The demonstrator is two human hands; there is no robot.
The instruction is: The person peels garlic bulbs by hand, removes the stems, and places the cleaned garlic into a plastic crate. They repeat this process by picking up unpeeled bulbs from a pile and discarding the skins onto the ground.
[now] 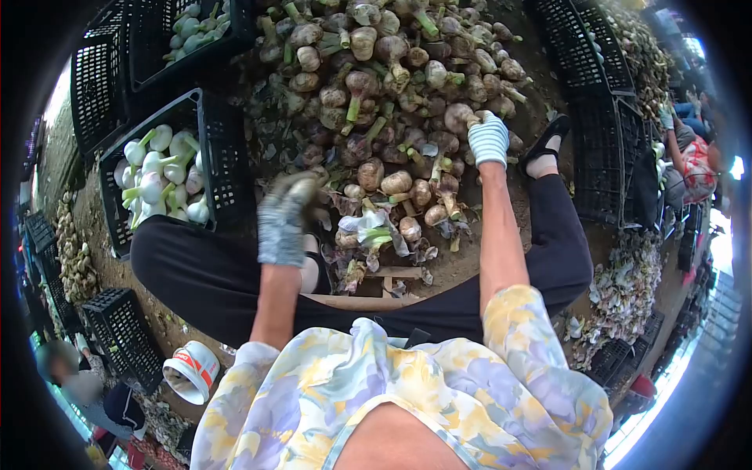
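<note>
A large heap of unpeeled garlic bulbs (364,86), with brown skins and cut stems, lies on the ground between my legs. My right hand (489,139), in a white and teal striped glove, is closed at the heap's right edge on the stem end of a garlic bulb (459,118). My left hand (283,221), in a greyish, soiled glove, is over the heap's lower left edge. Motion smears its fingers, and I cannot make out whether they hold anything. Loose peeled skins and a pale green-stemmed piece (374,229) lie near it.
A black crate (227,157) of cleaned white garlic (160,168) stands by my left knee, with more crates behind. Black crates (599,149) are stacked at right. A white bucket (193,370) sits at lower left. Other people (697,168) sit at both sides. Skins (627,294) litter the right.
</note>
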